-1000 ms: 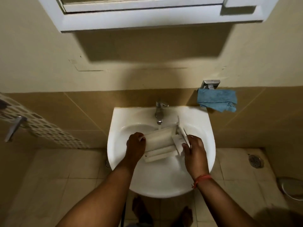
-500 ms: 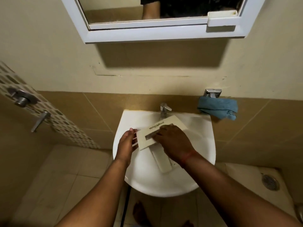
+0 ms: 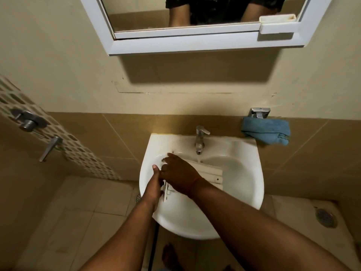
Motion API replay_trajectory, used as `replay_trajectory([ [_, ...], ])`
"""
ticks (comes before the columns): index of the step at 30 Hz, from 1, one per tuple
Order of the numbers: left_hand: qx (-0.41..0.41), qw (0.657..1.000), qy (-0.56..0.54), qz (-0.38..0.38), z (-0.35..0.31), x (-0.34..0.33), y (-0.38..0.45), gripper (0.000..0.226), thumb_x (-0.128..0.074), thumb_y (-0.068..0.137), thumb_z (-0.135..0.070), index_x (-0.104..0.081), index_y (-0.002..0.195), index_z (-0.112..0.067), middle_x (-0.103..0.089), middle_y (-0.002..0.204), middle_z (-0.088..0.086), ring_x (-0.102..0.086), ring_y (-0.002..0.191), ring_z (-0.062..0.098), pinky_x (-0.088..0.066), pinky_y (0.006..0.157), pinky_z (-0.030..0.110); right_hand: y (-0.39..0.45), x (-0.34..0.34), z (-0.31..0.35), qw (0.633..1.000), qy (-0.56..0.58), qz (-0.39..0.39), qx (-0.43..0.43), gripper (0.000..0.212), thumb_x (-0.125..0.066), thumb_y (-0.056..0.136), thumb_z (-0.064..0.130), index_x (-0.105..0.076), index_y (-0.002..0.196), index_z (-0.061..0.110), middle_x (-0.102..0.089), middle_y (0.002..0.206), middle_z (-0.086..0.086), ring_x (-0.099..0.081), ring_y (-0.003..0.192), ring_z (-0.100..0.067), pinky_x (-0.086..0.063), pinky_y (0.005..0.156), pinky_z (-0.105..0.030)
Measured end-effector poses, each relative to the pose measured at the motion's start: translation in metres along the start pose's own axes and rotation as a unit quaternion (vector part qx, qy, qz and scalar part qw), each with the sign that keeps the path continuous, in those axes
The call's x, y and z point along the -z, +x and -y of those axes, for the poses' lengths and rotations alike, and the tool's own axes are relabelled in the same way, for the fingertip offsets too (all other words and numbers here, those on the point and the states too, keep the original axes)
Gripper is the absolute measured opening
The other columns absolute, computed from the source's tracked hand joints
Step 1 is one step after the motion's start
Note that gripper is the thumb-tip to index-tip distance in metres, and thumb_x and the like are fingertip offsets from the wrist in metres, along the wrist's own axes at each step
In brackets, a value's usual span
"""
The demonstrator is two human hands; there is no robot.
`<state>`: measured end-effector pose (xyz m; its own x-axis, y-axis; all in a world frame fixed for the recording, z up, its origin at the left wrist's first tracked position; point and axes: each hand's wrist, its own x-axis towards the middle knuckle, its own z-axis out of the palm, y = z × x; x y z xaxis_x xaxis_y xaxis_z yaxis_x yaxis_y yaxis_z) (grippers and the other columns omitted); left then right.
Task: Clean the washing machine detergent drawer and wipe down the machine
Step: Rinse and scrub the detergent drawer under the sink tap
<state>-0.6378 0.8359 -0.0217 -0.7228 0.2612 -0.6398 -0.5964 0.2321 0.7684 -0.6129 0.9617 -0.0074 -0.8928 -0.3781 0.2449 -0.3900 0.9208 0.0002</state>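
Inside the white sink (image 3: 244,192), the detergent drawer (image 3: 212,173) lies across the bowl below the tap (image 3: 199,139), with bare basin to its right. The right hand (image 3: 178,176) lies over the drawer's left end, fingers extended. The left hand (image 3: 154,184) grips its front panel at the sink's left wall.

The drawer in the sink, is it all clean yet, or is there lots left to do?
Done: the drawer is out of the machine and lies in the sink. In hand: the left hand and right hand are on it under the tap. Left: the blue cloth hangs unused, so wiping the machine likely remains.
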Motion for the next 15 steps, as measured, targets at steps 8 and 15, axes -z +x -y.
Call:
replay_trajectory([
  [8,0.063,0.994,0.009,0.085,0.006,0.004,0.021,0.067,-0.034,0.09,-0.075,-0.048,0.14,-0.033,-0.052,0.139,-0.004,-0.048,0.131,0.023,-0.043,0.105,0.046,-0.012,-0.048,0.016,0.975,0.088,0.091,-0.184,0.033,-0.062,0.087,0.007,-0.064,0.12,0.005,-0.054,0.127,-0.019,-0.058,0.103,-0.037,-0.056,0.072,-0.044],
  [15,0.029,0.99,0.108,0.087,0.001,-0.005,0.052,0.033,-0.043,0.104,-0.041,-0.061,0.121,-0.02,-0.07,0.108,0.007,-0.068,0.097,0.025,-0.056,0.078,0.037,-0.015,-0.042,0.006,0.735,0.402,-0.11,-0.534,0.027,-0.047,0.088,0.006,-0.073,0.093,0.011,-0.066,0.095,-0.003,-0.059,0.083,-0.011,-0.045,0.077,-0.013],
])
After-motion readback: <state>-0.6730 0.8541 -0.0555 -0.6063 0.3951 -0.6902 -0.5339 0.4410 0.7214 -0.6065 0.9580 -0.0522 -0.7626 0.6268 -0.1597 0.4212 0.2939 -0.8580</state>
